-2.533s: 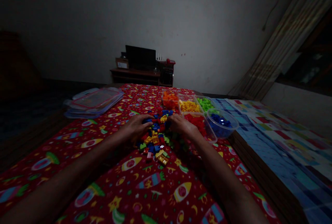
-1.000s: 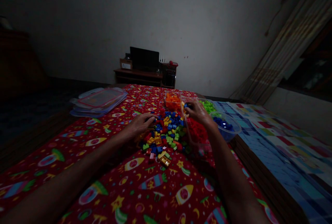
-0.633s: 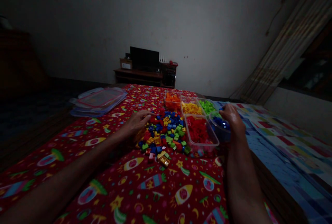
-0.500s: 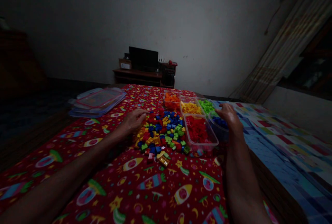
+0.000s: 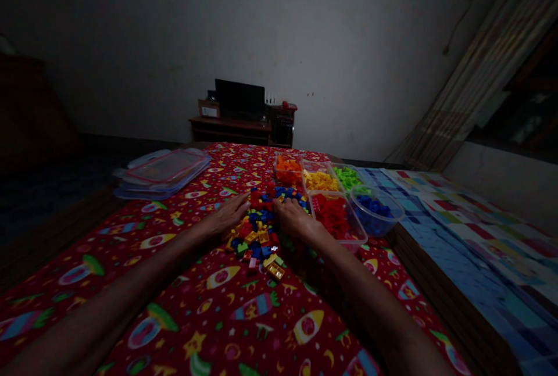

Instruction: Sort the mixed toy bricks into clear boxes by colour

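Note:
A pile of small mixed-colour bricks (image 5: 260, 235) lies on the red rocket-print cloth (image 5: 244, 312). My left hand (image 5: 227, 217) lies flat at the pile's left edge, fingers stretched out toward the bricks. My right hand (image 5: 294, 218) rests on the right side of the pile, its fingers bent down among the bricks. What they pinch is too dark to make out. To the right stand clear tubs of sorted bricks: red (image 5: 335, 216), yellow (image 5: 319, 180), orange (image 5: 285, 168) and green (image 5: 347, 176). A round bowl of blue bricks (image 5: 375, 211) stands beside them.
A stack of clear lids (image 5: 160, 170) sits at the far left of the cloth. A blue patchwork mat (image 5: 462, 236) covers the lower surface to the right. A low stand with a dark screen (image 5: 240, 110) is against the back wall. The room is dim.
My right hand has come back from the blue bowl, leftward, onto the pile. My left hand has stayed at the pile's left edge, shifting only slightly.

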The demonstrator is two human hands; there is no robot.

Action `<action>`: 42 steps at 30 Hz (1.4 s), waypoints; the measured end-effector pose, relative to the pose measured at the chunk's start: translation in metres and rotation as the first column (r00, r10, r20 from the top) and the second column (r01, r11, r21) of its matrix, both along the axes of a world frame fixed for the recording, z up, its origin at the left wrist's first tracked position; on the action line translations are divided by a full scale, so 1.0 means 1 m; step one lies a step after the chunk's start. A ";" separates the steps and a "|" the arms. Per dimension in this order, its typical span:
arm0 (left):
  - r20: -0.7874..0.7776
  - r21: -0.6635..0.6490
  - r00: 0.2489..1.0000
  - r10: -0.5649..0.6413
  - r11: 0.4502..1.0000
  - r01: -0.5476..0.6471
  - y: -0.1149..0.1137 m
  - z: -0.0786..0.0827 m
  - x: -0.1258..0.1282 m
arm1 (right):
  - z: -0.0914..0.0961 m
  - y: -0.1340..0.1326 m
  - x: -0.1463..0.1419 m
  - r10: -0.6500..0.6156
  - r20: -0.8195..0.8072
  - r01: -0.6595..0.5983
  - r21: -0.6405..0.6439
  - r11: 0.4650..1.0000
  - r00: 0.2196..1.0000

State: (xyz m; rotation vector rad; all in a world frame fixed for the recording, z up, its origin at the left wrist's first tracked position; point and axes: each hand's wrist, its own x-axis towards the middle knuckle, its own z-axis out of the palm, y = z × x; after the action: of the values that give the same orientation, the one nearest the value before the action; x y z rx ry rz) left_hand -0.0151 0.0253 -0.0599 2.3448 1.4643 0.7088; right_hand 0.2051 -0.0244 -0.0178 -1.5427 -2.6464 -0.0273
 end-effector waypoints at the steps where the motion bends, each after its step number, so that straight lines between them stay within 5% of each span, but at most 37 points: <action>1: -0.011 0.007 1.000 -0.013 1.000 0.014 0.000 0.002 0.001 | 0.001 0.000 0.001 0.005 0.001 -0.005 -0.014 1.000 1.000; 7: -0.053 0.176 0.997 -0.054 0.982 0.063 0.002 0.011 0.002 | 0.014 0.007 0.010 0.010 -0.169 -0.034 -0.136 0.990 0.986; 10: -0.072 0.311 0.984 -0.162 0.934 0.177 -0.001 0.015 0.008 | 0.014 0.011 0.009 0.045 -0.271 -0.096 -0.178 0.979 0.961; 14: -0.163 0.307 0.938 -0.304 0.888 0.341 -0.010 0.010 0.020 | 0.020 0.011 0.007 0.079 -0.284 -0.139 -0.198 0.970 0.956; 19: -0.297 0.302 0.931 -0.210 0.905 0.300 -0.018 0.002 0.021 | 0.031 0.009 0.012 -0.021 -0.294 -0.030 -0.166 0.986 0.956; 27: -0.331 0.345 0.932 -0.148 0.900 0.266 -0.038 0.026 0.024 | 0.038 0.003 0.014 -0.064 -0.310 0.023 -0.135 0.991 0.948; 36: -0.349 0.282 0.893 -0.285 0.877 0.390 -0.022 0.009 0.035 | 0.022 0.005 0.022 -0.032 0.018 0.032 -0.013 0.999 0.999; 42: -0.396 0.225 0.875 -0.280 0.894 0.387 -0.034 0.026 0.032 | 0.004 0.003 0.008 0.005 0.104 0.005 -0.096 0.995 0.995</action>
State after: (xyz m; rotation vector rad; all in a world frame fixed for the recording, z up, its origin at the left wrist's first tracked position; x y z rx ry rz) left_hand 0.0168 -0.0092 -0.0336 2.9915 1.0681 0.4509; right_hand 0.2131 -0.0219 -0.0140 -1.6124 -2.7658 0.0205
